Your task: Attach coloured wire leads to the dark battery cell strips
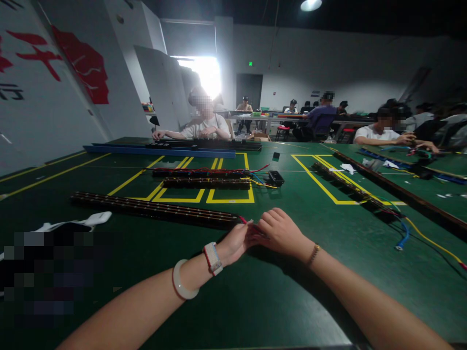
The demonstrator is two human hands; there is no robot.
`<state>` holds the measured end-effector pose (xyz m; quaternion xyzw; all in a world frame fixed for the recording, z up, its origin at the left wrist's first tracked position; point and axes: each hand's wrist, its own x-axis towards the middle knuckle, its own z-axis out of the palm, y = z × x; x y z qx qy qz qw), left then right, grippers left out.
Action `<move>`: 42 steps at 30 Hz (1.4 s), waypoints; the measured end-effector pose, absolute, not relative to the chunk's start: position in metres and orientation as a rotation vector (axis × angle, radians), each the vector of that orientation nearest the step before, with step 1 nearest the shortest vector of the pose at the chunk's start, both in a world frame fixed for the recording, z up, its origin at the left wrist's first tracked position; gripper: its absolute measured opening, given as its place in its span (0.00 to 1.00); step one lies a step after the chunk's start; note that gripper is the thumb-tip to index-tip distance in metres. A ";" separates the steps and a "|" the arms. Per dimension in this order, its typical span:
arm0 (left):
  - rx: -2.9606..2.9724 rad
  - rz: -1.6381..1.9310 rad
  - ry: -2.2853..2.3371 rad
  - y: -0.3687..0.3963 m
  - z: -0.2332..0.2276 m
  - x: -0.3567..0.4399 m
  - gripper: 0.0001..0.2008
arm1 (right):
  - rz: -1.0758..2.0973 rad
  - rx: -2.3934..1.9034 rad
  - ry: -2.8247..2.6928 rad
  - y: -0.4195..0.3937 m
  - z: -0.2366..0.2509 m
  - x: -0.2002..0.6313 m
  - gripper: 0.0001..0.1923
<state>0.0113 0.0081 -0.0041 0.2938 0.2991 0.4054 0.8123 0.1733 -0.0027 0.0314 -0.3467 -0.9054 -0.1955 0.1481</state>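
Observation:
Both hands meet at the right end of a long dark strip point(153, 209) with rows of small bright marks, which lies on the green table point(226, 311). My left hand point(237, 240), below a watch and a pale bangle, is closed around a short red wire point(242, 220) at that end. Beside it, touching, my right hand point(279, 231) has its fingers curled inward in a pinch. What lies between the right fingertips is hidden by the hands. Farther back are two shorter dark strips point(206, 183) with red and yellow wires leading to a small black connector point(275, 178).
Yellow tape outlines mark the table. To the right lie another wired strip point(350, 187), a blue cable end point(402, 238) and a long dark bar point(394, 187). A blue rail point(160, 151) runs along the back. Co-workers sit across the table; a white strap point(98, 218) lies left.

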 end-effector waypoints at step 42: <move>0.788 0.767 0.722 0.005 0.000 0.012 0.14 | -0.159 -1.430 -2.328 0.040 -0.009 0.207 0.21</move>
